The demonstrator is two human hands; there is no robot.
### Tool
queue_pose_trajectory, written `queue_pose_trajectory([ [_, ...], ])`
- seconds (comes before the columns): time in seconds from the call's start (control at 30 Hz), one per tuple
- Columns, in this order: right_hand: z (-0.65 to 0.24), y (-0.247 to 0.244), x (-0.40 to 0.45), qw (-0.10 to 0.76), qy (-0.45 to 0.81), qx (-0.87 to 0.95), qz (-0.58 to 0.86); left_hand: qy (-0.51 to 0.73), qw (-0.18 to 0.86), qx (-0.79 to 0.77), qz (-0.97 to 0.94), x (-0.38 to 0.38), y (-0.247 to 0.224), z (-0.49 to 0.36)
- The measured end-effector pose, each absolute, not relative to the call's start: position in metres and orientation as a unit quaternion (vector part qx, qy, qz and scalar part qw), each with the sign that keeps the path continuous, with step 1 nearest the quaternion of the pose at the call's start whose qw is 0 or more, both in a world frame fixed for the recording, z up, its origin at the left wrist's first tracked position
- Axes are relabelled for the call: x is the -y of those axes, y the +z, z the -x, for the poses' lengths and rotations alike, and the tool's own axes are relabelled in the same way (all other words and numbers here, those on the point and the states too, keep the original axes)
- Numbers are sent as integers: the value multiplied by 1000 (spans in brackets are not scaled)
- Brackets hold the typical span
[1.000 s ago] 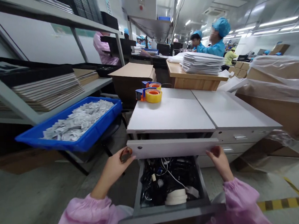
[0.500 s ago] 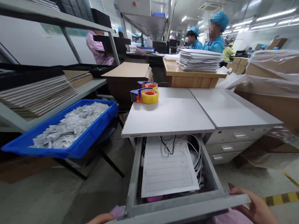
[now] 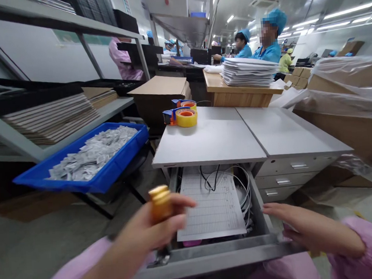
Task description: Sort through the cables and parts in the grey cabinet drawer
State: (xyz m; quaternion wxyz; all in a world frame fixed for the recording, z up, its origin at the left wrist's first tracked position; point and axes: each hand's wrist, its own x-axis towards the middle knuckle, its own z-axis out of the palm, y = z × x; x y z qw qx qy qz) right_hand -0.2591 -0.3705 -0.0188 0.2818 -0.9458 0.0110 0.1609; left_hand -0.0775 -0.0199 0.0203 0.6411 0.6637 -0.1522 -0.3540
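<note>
My left hand [image 3: 147, 229], smeared by motion, is closed around an amber-handled tool [image 3: 160, 203] with a shiny ridged top end. It is above the left front corner of the pulled-out grey drawer [image 3: 219, 256]; the tool's lower part is mostly hidden by my fingers. At the drawer's right side, my right hand [image 3: 309, 224] holds nothing, fingers stretched out by the rim. Inside the drawer lies a printed grid sheet [image 3: 210, 210], with white cables [image 3: 247, 194] beside it and a pink item [image 3: 192, 243] partly under it.
Two tape dispensers [image 3: 186, 116] stand on the white desk [image 3: 211, 142]. On the left, a blue tray [image 3: 112, 172] holds many small white packets. A paper stack [image 3: 251, 72] sits behind, and large cartons [image 3: 347, 119] stand on the right. Co-workers [image 3: 267, 44] are farther back.
Both hands have left the drawer's front edge. My left hand has risen and now holds the amber-handled tool; my right hand has moved up along the drawer's right side.
</note>
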Motion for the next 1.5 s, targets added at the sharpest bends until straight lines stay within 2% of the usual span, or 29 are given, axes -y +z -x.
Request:
queue_pose_trajectory([
  [0.07, 231, -4, 343, 410, 180, 64, 892, -455, 659, 175, -573, 85, 32, 93],
  [0.17, 203, -3, 303, 682, 125, 83, 716, -486, 706, 168, -487, 147, 23, 106],
  [0.23, 194, -13, 284, 774, 87, 33, 626, -475, 715, 154, -489, 167, 10, 108],
  [0.3, 191, -24, 276, 810, 63, -22, 583, -462, 717, 152, -499, 177, 0, 110],
  [0.5, 203, -38, 300, 790, 111, -94, 595, -408, 699, 264, -525, 191, -6, 110],
  [0.57, 211, -35, 319, 772, 111, -81, 621, -372, 659, 335, -562, 194, -8, 103],
  [0.63, 222, -29, 340, 740, 95, -99, 659, -309, 568, 435, -627, 197, -16, 92],
  [0.73, 237, -18, 368, 682, 30, -184, 707, -117, 323, 595, -727, 207, -40, 77],
  [0.8, 245, -12, 381, 659, -11, -218, 720, -21, 187, 666, -722, 217, -59, 72],
  [0.87, 252, -10, 389, 656, -38, -235, 716, -1, 123, 745, -655, 230, -76, 72],
  [1.0, 261, -13, 386, 653, -35, -262, 710, -1, 45, 860, -509, 248, -101, 77],
  [1.2, 268, -23, 374, 676, 23, -264, 687, 47, -7, 864, -501, 253, -116, 83],
  [1.5, 255, -35, 367, 685, 122, -286, 659, 94, -41, 845, -525, 233, -65, 60],
])
